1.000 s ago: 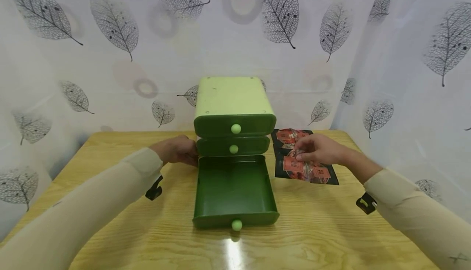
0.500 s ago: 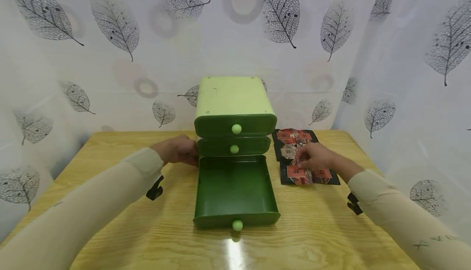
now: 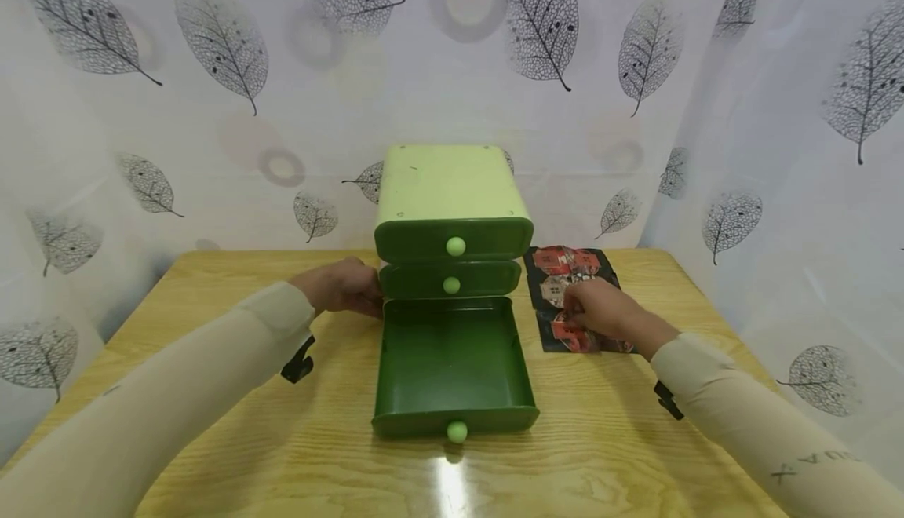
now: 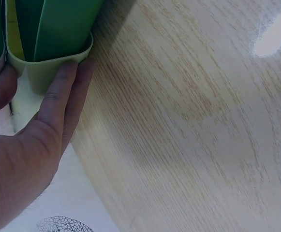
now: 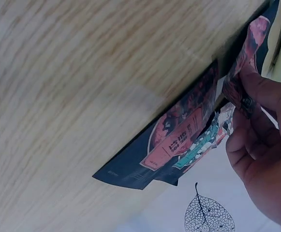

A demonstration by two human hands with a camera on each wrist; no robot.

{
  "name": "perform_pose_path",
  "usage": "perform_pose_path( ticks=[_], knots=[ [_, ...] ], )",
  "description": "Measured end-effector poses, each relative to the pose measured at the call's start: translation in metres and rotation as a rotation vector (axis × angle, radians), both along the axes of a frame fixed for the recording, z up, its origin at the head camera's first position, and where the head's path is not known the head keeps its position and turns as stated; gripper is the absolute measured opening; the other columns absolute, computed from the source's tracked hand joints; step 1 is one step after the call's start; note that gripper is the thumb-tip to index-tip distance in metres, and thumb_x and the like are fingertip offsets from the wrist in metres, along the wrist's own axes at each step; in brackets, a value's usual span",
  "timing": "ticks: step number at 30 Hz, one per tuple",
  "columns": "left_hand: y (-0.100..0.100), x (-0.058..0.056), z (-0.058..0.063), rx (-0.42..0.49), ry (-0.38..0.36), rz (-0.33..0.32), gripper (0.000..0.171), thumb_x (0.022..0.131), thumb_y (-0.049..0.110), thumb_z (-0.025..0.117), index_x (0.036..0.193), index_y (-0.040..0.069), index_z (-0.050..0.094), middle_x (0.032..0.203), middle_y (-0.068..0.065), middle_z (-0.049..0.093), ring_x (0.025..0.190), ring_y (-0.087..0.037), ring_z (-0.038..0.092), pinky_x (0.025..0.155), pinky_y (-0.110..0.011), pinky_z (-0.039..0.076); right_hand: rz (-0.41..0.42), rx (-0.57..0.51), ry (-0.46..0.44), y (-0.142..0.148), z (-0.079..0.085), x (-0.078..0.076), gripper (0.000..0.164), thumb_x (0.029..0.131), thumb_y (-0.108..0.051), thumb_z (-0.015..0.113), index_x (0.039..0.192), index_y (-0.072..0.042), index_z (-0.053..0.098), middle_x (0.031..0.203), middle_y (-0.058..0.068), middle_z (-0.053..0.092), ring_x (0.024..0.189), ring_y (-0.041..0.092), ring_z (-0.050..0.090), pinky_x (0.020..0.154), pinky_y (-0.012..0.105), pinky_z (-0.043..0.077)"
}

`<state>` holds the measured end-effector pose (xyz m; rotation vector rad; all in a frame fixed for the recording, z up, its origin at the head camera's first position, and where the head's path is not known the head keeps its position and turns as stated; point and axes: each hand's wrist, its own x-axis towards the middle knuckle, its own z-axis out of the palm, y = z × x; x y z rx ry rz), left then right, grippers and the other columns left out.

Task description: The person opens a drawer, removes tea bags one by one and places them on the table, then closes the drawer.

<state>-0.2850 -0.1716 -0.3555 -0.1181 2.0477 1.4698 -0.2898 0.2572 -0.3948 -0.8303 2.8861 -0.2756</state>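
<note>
A drawer cabinet (image 3: 448,184) with a pale yellow-green shell and dark green drawers stands mid-table. Its bottom drawer (image 3: 448,369) is pulled out and bare inside; the two upper drawers are in. My left hand (image 3: 346,286) rests against the cabinet's left side, two fingers laid straight on the pale wall in the left wrist view. To the right of the cabinet, my right hand (image 3: 603,310) pinches a black and red printed packet (image 5: 239,79) between thumb and fingers. Other such packets (image 5: 176,133) lie beside it, overlapping in a row; the hand covers part of them.
The wooden table (image 3: 282,439) has its back edge near a white curtain (image 3: 212,110) printed with leaves, which also hangs on both sides. A round green knob (image 3: 457,432) sticks out at the front of the pulled-out drawer.
My right hand has drawn nearer with the front packet, which slid off the packets behind and uncovered the middle one, then shifted slightly left. The left hand and cabinet stay put.
</note>
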Motion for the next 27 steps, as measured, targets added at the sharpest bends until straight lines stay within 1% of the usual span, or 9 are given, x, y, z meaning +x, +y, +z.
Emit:
perform_pose_path(
  ticks=[2,5,10,14,19,21,23,25,27],
  knots=[
    [0.0,0.001,0.001,-0.001,-0.004,-0.012,0.032,0.092,-0.003,0.055,0.121,-0.018,0.056,0.116,-0.025,0.068,0.095,-0.028,0.071,0.099,-0.046,0.056,-0.003,0.006,0.02,-0.002,0.0,0.0,0.011,0.088,-0.013,0.076,0.087,-0.014,0.066,0.076,-0.006,0.063,0.068,0.008,0.058,0.061,0.031,0.053],
    [0.0,0.001,0.001,-0.001,-0.009,-0.007,0.032,0.093,-0.003,0.056,0.121,-0.017,0.056,0.117,-0.026,0.068,0.094,-0.027,0.07,0.098,-0.045,0.057,-0.002,0.019,0.057,-0.002,-0.002,0.0,0.011,0.088,-0.013,0.076,0.087,-0.014,0.065,0.077,-0.005,0.064,0.069,0.009,0.059,0.061,0.033,0.053],
    [0.0,0.001,0.001,-0.007,-0.006,-0.008,0.031,0.093,-0.003,0.056,0.121,-0.016,0.056,0.119,-0.027,0.066,0.093,-0.026,0.07,0.097,-0.044,0.057,-0.011,0.03,0.083,-0.003,-0.004,0.0,0.011,0.088,-0.013,0.076,0.088,-0.013,0.065,0.08,-0.002,0.065,0.072,0.012,0.061,0.064,0.036,0.056],
    [0.0,0.001,0.001,-0.015,-0.004,-0.028,0.03,0.094,-0.001,0.055,0.12,-0.016,0.057,0.12,-0.027,0.067,0.095,-0.028,0.07,0.098,-0.044,0.057,-0.027,0.045,0.109,-0.003,-0.003,0.002,0.012,0.088,-0.015,0.077,0.089,-0.012,0.066,0.082,0.0,0.066,0.075,0.016,0.063,0.066,0.039,0.057],
    [0.0,0.001,0.001,-0.013,-0.007,-0.022,0.033,0.093,-0.002,0.055,0.122,-0.017,0.056,0.122,-0.028,0.065,0.097,-0.029,0.071,0.098,-0.045,0.057,-0.074,0.057,0.13,0.002,0.004,0.005,0.005,0.092,-0.014,0.071,0.091,-0.01,0.068,0.085,0.002,0.067,0.077,0.019,0.063,0.068,0.042,0.057],
    [0.001,0.001,0.002,-0.013,-0.005,-0.014,0.034,0.092,-0.003,0.056,0.123,-0.017,0.055,0.122,-0.028,0.065,0.097,-0.029,0.071,0.098,-0.044,0.057,-0.067,0.054,0.119,0.007,0.01,0.006,0.006,0.093,-0.014,0.069,0.089,-0.01,0.068,0.082,0.001,0.066,0.075,0.017,0.062,0.066,0.041,0.056],
    [0.001,0.001,0.003,-0.018,-0.002,-0.006,0.035,0.092,-0.003,0.057,0.123,-0.017,0.055,0.121,-0.028,0.066,0.096,-0.029,0.071,0.097,-0.044,0.057,-0.047,0.049,0.084,0.012,0.014,0.007,0.011,0.092,-0.02,0.072,0.087,-0.011,0.067,0.079,-0.001,0.064,0.07,0.014,0.059,0.063,0.038,0.054],
    [0.001,0.001,0.003,-0.02,-0.003,-0.003,0.035,0.092,-0.003,0.057,0.123,-0.017,0.055,0.12,-0.027,0.066,0.096,-0.028,0.071,0.097,-0.044,0.057,-0.01,0.039,0.035,0.017,0.019,0.009,0.017,0.088,-0.025,0.077,0.088,-0.01,0.068,0.078,0.0,0.063,0.069,0.013,0.055,0.061,0.035,0.051],
    [0.001,0.001,0.003,-0.026,-0.003,-0.01,0.034,0.092,-0.002,0.056,0.123,-0.017,0.055,0.12,-0.027,0.066,0.096,-0.028,0.071,0.097,-0.043,0.057,0.004,0.026,-0.031,0.022,0.021,0.011,0.028,0.082,-0.029,0.082,0.094,-0.008,0.068,0.084,0.003,0.061,0.072,0.014,0.052,0.062,0.033,0.048]
  ],
)
